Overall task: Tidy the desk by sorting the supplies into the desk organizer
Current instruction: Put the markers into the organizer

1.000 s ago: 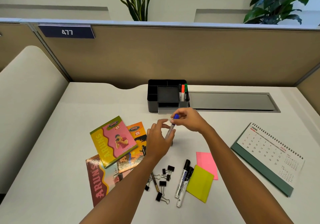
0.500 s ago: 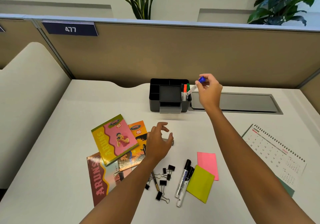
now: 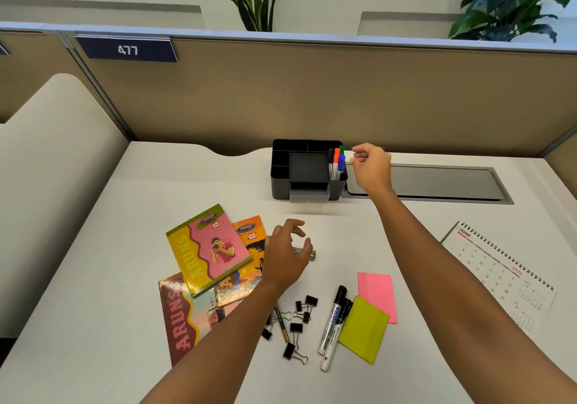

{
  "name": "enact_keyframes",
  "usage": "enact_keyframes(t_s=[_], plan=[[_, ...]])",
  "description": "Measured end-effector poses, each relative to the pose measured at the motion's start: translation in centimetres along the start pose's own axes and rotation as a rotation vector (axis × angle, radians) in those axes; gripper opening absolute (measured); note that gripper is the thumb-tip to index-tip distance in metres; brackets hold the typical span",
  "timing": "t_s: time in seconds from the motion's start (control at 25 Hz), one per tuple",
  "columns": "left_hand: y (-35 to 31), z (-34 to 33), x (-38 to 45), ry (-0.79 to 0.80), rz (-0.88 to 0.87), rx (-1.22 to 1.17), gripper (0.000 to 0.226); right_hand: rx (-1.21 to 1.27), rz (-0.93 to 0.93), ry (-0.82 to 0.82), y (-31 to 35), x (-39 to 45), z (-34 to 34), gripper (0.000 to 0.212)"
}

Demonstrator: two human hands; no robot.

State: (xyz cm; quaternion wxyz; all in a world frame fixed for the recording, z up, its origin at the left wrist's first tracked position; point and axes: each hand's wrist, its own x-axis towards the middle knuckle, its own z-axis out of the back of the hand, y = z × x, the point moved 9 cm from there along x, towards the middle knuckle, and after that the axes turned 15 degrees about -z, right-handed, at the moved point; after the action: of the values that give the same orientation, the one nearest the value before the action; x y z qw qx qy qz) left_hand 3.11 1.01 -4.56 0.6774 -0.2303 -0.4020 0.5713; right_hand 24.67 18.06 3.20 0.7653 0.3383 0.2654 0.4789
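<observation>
Grip, right hand: nothing is held by the right hand (image 3: pixel 371 166); its fingers are loosely curled, thumb and forefinger tips close together, just right of the black plastic desk organizer (image 3: pixel 307 171).
Grip, left hand: nothing is grasped by the left hand (image 3: pixel 288 252); its fingers are spread and bent, claw-like, above a small grey metal object (image 3: pixel 307 253) in front of the organizer.
Arm pose: both forearms are extended forward over the white desk (image 3: pixel 156 216), the right reaching further, its wrist raised beside the organizer's right wall.
Blue-capped marker (image 3: pixel 341 166): it is stood nearly upright in the organizer's right compartment, cap up, long axis vertical, beside an orange-capped marker (image 3: pixel 336 161) and a green-capped marker (image 3: pixel 342 150).
Front of organizer: two black-capped white markers (image 3: pixel 332 325) are laid side by side, long axes running towards the organizer, next to yellow-green and pink sticky notes (image 3: pixel 363 328).
Front-left of organizer: black binder clips (image 3: pixel 296 327) are scattered; three colourful notebooks (image 3: pixel 206 250) are overlapped.
</observation>
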Motion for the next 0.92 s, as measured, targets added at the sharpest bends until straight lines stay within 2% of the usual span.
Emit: enact_keyframes(t_s=[0.2,0.4,0.6,0.76,0.92], plan=[[-0.3,-0.1,0.1,0.014,-0.02,0.007,0.027,-0.012,-0.037,-0.021,-1.6,-1.1,0.6,0.017],[-1.1,-0.3,0.1,0.027,-0.041,0.009,0.025,-0.047,-0.102,0.034,-3.6,-2.9,0.9,0.016],[-1.7,-1.6,-0.8,0.116,-0.058,0.007,0.019,-0.196,-0.231,0.227,-7.5,-6.2,-1.1,0.011],[-2.1,-3.0,-1.8,0.241,-0.047,0.016,0.014,-0.513,-0.391,0.502,-12.1,-10.2,-3.8,0.023],[-1.8,-4.7,-3.2,0.387,0.004,0.131,0.02,-0.61,-0.496,0.634,-15.1,-14.7,-3.9,0.025]])
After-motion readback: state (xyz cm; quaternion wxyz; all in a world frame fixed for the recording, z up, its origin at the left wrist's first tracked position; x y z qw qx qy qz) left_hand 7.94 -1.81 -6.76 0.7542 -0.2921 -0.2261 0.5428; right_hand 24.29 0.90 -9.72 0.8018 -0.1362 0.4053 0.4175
